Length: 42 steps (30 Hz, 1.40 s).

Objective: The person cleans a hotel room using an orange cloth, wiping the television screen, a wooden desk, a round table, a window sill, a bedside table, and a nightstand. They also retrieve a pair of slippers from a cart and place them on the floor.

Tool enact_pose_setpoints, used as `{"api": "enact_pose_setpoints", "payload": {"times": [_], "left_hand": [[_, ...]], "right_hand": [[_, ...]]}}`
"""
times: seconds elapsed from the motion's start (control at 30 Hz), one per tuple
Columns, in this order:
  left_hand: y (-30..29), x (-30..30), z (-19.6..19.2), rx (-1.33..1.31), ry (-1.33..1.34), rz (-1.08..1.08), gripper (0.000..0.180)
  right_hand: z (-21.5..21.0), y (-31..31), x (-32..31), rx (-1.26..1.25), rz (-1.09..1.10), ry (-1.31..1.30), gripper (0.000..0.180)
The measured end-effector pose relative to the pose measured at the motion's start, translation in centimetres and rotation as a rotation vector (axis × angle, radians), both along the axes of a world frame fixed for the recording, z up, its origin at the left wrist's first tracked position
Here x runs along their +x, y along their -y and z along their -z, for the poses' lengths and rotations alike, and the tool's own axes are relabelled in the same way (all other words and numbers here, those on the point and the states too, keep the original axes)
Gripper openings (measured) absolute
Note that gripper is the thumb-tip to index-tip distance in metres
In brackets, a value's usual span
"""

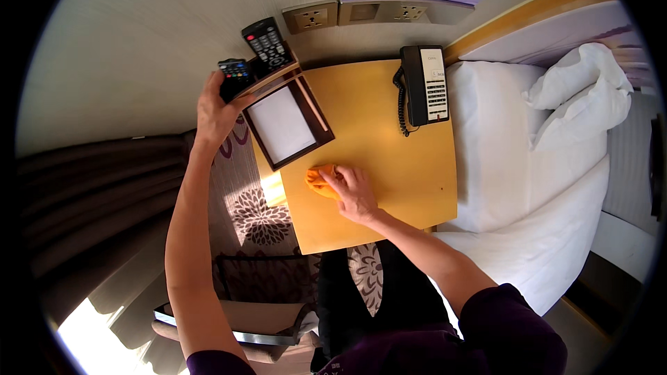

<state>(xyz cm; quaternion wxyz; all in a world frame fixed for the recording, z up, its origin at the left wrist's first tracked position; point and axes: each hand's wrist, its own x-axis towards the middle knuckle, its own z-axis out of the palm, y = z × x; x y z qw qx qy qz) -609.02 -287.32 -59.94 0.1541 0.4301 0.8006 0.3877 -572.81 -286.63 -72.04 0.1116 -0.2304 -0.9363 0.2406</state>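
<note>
My left hand (217, 112) grips the far left corner of a dark brown desk organizer tray (306, 153), which sits over the left edge of the yellow wooden table (396, 180). Two black remote controls, one taller (265, 38) and one nearer my fingers (235, 71), stand in its back compartment. White note paper (281, 123) lies in its flat front part, with a slim pencil-like stick along one side. My right hand (358, 196) presses a crumpled orange cloth (319, 182) onto the tabletop, close to the tray's near edge.
A black and white corded telephone (425, 85) stands at the table's far right. The white bed (514, 146) adjoins on the right. Wall sockets (310, 18) and a printed notice sit above. Dark curtains (97, 194) hang left; a chair (264, 316) stands at lower left.
</note>
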Motion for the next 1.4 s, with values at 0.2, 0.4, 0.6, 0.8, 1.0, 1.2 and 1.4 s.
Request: {"api": "enact_pose_setpoints", "payload": {"times": [0.2,0.4,0.6,0.8,1.0,1.2,1.4], "left_hand": [[12.3,-2.8,-3.8,0.043,0.075,-0.177,0.047],[24.8,-0.5,-4.9,-0.138,0.176,-0.411,0.046],[29.1,2.4,-6.3,-0.125,0.178,-0.412,0.051],[27.3,3.6,-6.4,-0.135,0.182,-0.407,0.052],[19.4,4.1,-6.0,-0.036,0.165,-0.337,0.051],[9.2,5.4,-2.7,0.017,0.225,-0.211,0.049],[-1.4,7.8,3.4,0.048,0.309,-0.093,0.051]], "right_hand": [[1.1,-12.5,-8.1,0.141,0.859,0.029,0.074],[0.5,-18.0,-14.7,0.017,1.210,0.240,0.078],[2.2,-13.3,-19.0,0.072,0.738,0.148,0.086],[1.5,-7.6,-19.4,0.015,0.015,-0.026,0.082],[1.9,5.0,-6.0,-0.070,-0.534,0.018,0.068],[0.3,8.8,10.1,-0.280,-0.427,0.007,0.061],[-0.4,-2.2,21.1,-0.036,0.612,0.163,0.082]]}}
